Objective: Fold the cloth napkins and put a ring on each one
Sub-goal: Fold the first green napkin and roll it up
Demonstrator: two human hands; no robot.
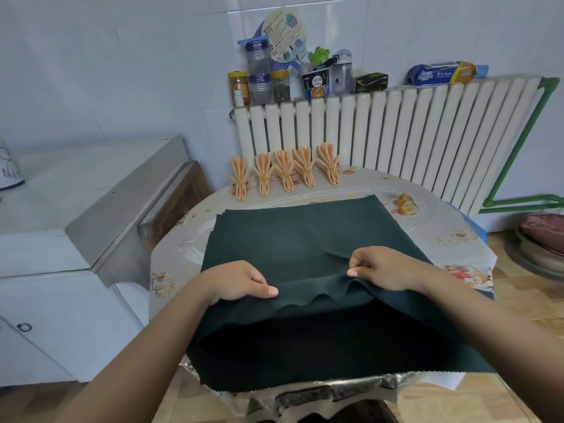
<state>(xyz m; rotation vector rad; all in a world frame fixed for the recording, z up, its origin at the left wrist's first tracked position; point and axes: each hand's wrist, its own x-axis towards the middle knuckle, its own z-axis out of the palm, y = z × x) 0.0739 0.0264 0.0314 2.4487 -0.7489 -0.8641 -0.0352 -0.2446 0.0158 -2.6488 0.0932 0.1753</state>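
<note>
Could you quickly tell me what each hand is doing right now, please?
Left hand: pinching the dark green napkin.
Right hand: pinching the same napkin.

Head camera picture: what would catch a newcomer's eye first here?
The big dark green cloth spread across the table's middle, with the left hand and right hand pinching up a fold along its near part. Behind it stand five folded orange napkins in a row, and gold rings lie to the right.
</note>
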